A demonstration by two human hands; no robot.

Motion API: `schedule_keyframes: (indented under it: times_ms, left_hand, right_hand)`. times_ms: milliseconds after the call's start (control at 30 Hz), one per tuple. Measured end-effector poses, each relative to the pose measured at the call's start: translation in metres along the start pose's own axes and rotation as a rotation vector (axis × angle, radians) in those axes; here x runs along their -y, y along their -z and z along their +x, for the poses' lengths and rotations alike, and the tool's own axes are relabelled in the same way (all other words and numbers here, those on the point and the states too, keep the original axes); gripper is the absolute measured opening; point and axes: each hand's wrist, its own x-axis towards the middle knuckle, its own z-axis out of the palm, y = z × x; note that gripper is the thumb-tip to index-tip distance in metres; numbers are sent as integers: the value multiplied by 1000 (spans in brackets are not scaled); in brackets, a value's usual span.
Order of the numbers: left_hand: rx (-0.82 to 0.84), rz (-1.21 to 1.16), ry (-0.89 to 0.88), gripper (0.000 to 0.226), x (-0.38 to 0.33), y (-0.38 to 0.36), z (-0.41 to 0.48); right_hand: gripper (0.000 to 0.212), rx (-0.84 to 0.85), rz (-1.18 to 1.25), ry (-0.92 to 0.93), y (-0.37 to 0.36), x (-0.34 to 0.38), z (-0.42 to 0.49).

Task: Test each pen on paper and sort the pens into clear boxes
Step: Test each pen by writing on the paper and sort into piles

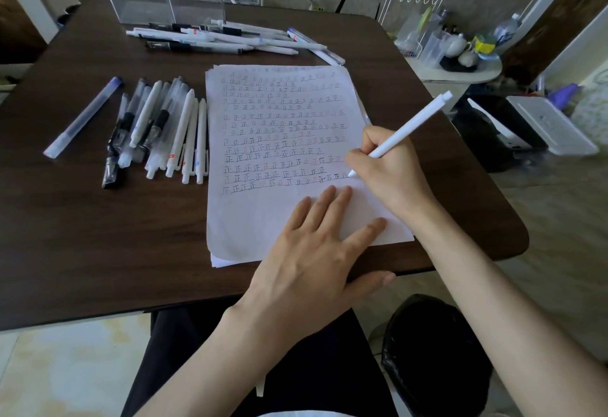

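We judge the slim white plastic pen (409,125) light, stiff and smooth, best taken low on the barrel, and there the right hand (388,166) has it: fingers (357,157) clamped near the tip, which meets the right edge of the white sheet of paper (263,222) by a near row of marks, the back end slanting up to the far right. The left hand (312,252) lies flat, fingers straight and slightly apart, pressing the flimsy sheet's near part onto the dark wooden counter (98,235).
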Motion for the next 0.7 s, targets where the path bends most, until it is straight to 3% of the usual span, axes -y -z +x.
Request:
schedule_keyframes:
  times_ms: [167, 333, 400, 500, 700]
  left_hand:
    - [10, -90, 0, 63, 2, 4, 0]
    - [-94, -658, 146, 64, 14, 27, -5]
    - [-84, -768, 152, 70, 26, 39, -9]
    - [-55, -773, 119, 68, 41, 51, -15]
    - [-179, -576, 33, 52, 74, 54, -29]
  right_hand:
    - [29, -11, 54, 22, 4, -1, -1]
    - [11, 58, -2, 74, 4, 4, -2]
    - [17, 122, -70, 127, 1, 10, -6]
    - [30, 197, -36, 152, -11, 26, -11]
    - [22, 331, 204, 160, -37, 48, -6]
